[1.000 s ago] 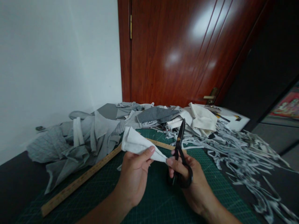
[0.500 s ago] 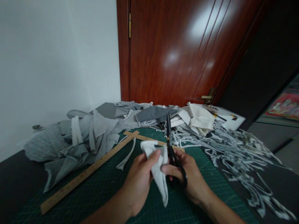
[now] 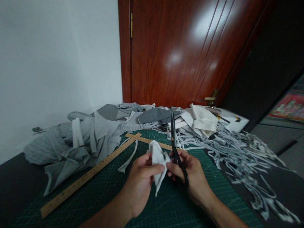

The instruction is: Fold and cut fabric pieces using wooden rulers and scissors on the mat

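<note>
A small piece of white cloth [image 3: 156, 155] is held between both hands above the green cutting mat [image 3: 161, 209]. My left hand [image 3: 141, 177] pinches its left side between thumb and fingers, and one pointed end hangs down. My right hand [image 3: 190, 172] has its thumb and fingertips at the cloth's right edge. The same hand holds black scissors [image 3: 173, 139] by the handles, blades pointing up and away, closed or nearly so. The fingers hide part of the handles.
Wooden rulers [image 3: 92, 174] cross on the mat, beside a thin white strip [image 3: 129, 160]. Grey fabric [image 3: 59, 142] is heaped at left, more cloth [image 3: 201, 120] lies at the back, and tangled strips [image 3: 247, 161] spread at right. Behind stands a red-brown door [image 3: 171, 57].
The white cloth has been turned and bunched, and its lower point sits higher. My left thumb has moved lower on it. The scissors have shifted slightly right.
</note>
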Action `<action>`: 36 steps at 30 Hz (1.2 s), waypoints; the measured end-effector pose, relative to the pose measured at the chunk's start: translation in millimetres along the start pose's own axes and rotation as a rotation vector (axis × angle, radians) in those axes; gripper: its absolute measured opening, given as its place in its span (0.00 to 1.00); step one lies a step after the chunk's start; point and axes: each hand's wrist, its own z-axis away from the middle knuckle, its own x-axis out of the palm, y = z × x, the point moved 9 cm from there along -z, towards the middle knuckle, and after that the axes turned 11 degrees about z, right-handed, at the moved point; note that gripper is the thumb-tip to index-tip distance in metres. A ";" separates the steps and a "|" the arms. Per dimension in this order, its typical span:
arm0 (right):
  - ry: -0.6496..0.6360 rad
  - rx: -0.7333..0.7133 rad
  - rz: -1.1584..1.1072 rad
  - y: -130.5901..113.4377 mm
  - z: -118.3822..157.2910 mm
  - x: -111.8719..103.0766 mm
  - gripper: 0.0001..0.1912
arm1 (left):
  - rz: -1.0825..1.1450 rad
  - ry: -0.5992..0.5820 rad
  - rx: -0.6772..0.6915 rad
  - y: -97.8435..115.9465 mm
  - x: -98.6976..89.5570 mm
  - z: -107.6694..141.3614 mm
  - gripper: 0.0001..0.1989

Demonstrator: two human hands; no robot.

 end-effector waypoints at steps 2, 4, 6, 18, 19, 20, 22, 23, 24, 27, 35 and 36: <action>-0.013 -0.024 0.002 -3.2 0.4 0.4 0.25 | 0.017 -0.039 -0.044 -4.0 3.6 0.0 0.15; -0.040 -0.056 -0.007 -7.5 1.6 2.1 0.24 | 0.049 -0.060 -0.076 -7.8 5.9 0.7 0.12; -0.059 -0.089 -0.029 -11.4 3.5 3.4 0.23 | 0.071 -0.043 -0.099 -12.6 3.2 1.4 0.10; -0.131 -0.138 -0.210 -11.1 6.3 4.4 0.18 | 0.021 -0.208 -0.268 -31.2 7.0 11.7 0.22; -0.117 -0.140 -0.211 -12.2 5.7 2.6 0.18 | 0.019 -0.209 -0.228 -27.2 8.0 11.1 0.19; -0.102 -0.138 -0.211 -12.9 5.4 1.0 0.19 | 0.027 -0.209 -0.179 -22.2 9.4 10.3 0.17; -0.077 -0.138 -0.195 -13.2 5.5 -1.1 0.19 | 0.059 -0.233 -0.079 -11.1 15.2 8.9 0.13; -0.075 -0.137 -0.186 -12.7 5.9 -0.8 0.20 | 0.080 -0.253 -0.041 -5.8 19.2 8.6 0.13; -0.079 -0.136 -0.179 -11.9 6.4 0.2 0.20 | 0.101 -0.274 -0.007 -0.5 23.3 8.4 0.14; -0.090 -0.134 -0.172 -8.6 7.5 3.8 0.22 | 0.139 -0.301 0.057 12.0 30.2 8.3 0.14; -0.069 -0.101 -0.135 -5.3 4.3 3.9 0.22 | 0.114 -0.172 -0.055 -3.9 14.6 11.8 0.20; -0.052 -0.101 -0.116 -5.3 3.6 2.5 0.23 | 0.102 -0.132 -0.045 -4.4 11.4 11.3 0.20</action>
